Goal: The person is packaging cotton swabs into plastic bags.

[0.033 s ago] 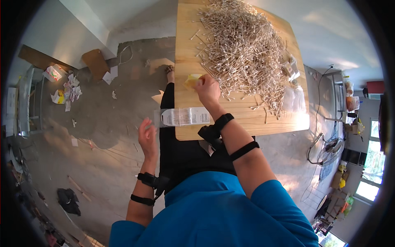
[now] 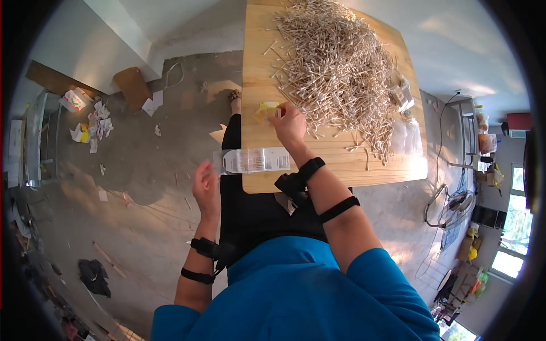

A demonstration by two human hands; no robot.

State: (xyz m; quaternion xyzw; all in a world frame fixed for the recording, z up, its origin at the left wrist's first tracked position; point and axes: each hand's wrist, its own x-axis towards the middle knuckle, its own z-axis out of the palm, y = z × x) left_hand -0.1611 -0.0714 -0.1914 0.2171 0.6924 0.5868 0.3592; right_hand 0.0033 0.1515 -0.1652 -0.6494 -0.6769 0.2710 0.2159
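- Through my head view, the right hand [image 2: 291, 122] covers part of a small yellow piece [image 2: 265, 109] lying by the table's [image 2: 263, 74] left edge. I can't make out what the piece is.
- Left hand [image 2: 206, 187] is blurred at the fingertips; I can't tell whether they touch the clear film at the end of the swab pack [image 2: 248, 161].
- Glare and print blur the pack's contents for me. The far end of the swab pile [image 2: 338, 62] is cut off at the top of my view.
- Against the earlier frame: left hand slightly higher, its fingers more bent. Right hand barely shifted; more pale edge shows beside its fingertips. Pack and pile unmoved.
- Pack lies flat across the table's left edge, near the near-left corner, its left end overhanging above the black trousers [image 2: 230, 196].
- Its long axis runs left to right, roughly parallel to the near edge; rounded end points left, off the table, and the squarer end points toward the right wrist.
- Grip, right: thumb and fingers drawn close at the yellow piece; I can't tell whether they pinch it.
- Grip, left: fingers loosely apart, nothing seen in them.
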